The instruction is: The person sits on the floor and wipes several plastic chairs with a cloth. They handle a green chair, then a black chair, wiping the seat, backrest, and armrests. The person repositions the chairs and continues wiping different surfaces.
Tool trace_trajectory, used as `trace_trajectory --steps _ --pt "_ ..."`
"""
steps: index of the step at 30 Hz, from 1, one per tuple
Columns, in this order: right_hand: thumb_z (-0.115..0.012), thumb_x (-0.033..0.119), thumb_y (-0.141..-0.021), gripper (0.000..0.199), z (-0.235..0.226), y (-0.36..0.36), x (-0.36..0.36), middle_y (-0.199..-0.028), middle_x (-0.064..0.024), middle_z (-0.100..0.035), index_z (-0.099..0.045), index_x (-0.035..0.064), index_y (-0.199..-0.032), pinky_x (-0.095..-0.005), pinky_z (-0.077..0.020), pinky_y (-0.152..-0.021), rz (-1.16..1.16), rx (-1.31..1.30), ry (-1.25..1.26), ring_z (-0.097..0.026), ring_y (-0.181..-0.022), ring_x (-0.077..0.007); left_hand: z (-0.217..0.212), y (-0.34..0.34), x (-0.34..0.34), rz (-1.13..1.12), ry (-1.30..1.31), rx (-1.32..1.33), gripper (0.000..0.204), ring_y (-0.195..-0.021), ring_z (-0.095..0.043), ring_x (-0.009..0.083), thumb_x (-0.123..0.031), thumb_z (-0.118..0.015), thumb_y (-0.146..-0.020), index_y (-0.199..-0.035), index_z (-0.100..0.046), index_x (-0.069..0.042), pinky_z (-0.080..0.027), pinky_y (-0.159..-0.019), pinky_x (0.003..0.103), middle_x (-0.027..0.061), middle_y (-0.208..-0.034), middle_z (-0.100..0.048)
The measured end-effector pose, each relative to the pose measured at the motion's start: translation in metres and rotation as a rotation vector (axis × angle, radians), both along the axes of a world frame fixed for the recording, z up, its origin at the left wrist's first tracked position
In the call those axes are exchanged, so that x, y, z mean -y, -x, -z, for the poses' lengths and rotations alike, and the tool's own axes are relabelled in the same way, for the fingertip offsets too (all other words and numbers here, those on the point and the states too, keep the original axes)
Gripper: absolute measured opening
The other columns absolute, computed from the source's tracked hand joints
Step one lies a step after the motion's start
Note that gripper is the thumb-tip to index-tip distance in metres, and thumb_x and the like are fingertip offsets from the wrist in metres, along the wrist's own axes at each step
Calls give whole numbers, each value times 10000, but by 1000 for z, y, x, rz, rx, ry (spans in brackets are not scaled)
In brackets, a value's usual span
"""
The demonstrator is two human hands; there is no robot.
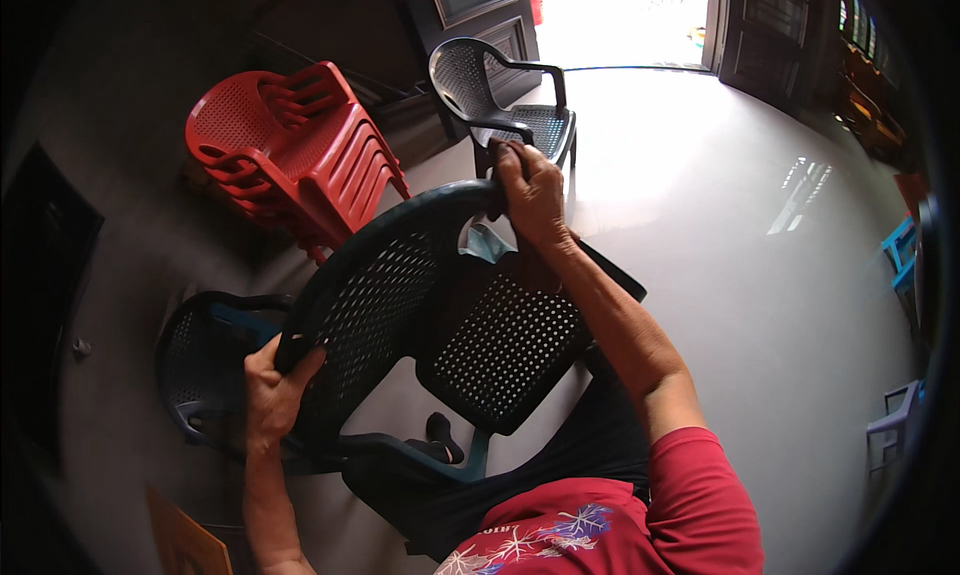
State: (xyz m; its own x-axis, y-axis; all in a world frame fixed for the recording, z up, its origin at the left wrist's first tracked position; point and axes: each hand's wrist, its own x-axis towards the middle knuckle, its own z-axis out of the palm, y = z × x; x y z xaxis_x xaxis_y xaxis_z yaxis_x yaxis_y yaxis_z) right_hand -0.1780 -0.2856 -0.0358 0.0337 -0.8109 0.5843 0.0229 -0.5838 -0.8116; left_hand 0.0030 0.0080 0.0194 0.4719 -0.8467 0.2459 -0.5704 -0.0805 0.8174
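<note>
A dark green plastic armchair (500,345) with a perforated back and seat is tilted in front of me, close to my body. My left hand (272,390) is closed round the rim of its backrest at the left, thumb over the inner face. At the far end of the same rim, my right hand (533,187) is closed over the edge, its fingertips in shadow. Something dark brown shows below the right wrist; I cannot make out what it is. A pale blue crumpled piece (487,243) shows beside the right hand, near where back and seat meet.
Stacked red plastic armchairs (300,155) stand at the far left. Another dark armchair (505,105) stands ahead, near the bright open doorway (620,20). A dark chair with blue parts (205,365) is at my left. Small blue (900,250) and lilac (890,425) stools line the right.
</note>
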Motion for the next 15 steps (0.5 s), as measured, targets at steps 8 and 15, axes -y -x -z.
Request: trace_trajectory --steps 8,15 --pt "-528 330 -884 347 34 17 77 -840 -151 -671 -664 37 -1010 -345 -475 -743 -48 30 -74 -647 -804 -249 -16 3 81 225 -50 -57 187 -650 -498 14 -127 -704 -811 -905 -649 25 -416 -550 189 -47 -741 -609" --pt "-530 395 -874 337 -43 3 45 -655 -117 -638 -639 76 -878 -416 -456 -699 -38 -389 200 -641 -650 -288 -16 19 152 267 -176 63 174 -619 -456 -4 -156 -701 -814 -848 -648 7 -370 -524 180 -67 -692 -574"
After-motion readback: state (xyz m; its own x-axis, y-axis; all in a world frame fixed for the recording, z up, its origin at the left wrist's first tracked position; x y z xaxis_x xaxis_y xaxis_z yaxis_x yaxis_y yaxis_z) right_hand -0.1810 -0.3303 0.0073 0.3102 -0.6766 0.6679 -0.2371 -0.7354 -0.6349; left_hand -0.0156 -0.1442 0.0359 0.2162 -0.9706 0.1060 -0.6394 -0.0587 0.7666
